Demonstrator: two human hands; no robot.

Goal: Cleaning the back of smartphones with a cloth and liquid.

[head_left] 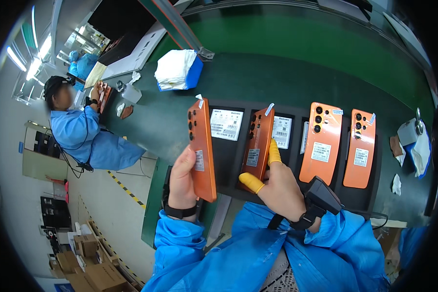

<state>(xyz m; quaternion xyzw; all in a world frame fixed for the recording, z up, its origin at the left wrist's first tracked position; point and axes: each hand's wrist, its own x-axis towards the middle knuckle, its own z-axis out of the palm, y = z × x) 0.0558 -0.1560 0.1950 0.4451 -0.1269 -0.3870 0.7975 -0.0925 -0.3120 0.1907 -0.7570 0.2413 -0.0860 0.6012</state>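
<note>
My left hand [181,182] is closed around an orange smartphone [202,138], held upright and tilted over the left end of a black tray [229,184]. Its back, with dark camera lenses and a white label, is toward me. My right hand [287,192], with yellow finger cots on thumb and forefinger, grips a second orange smartphone [259,138] that stands tilted in its tray slot. Two more orange smartphones lie back up at the tray's right, one with a wide body [321,129] and one beside it [361,141]. White printed labels [226,124] show in the uncovered slots.
Behind the tray, a blue box [193,73] holds white wipes [175,68]. A pump bottle [130,92] stands at far left, another [410,130] at right near wipes. A co-worker in blue [78,134] handles phones at the left. Cardboard boxes [102,275] are on the floor.
</note>
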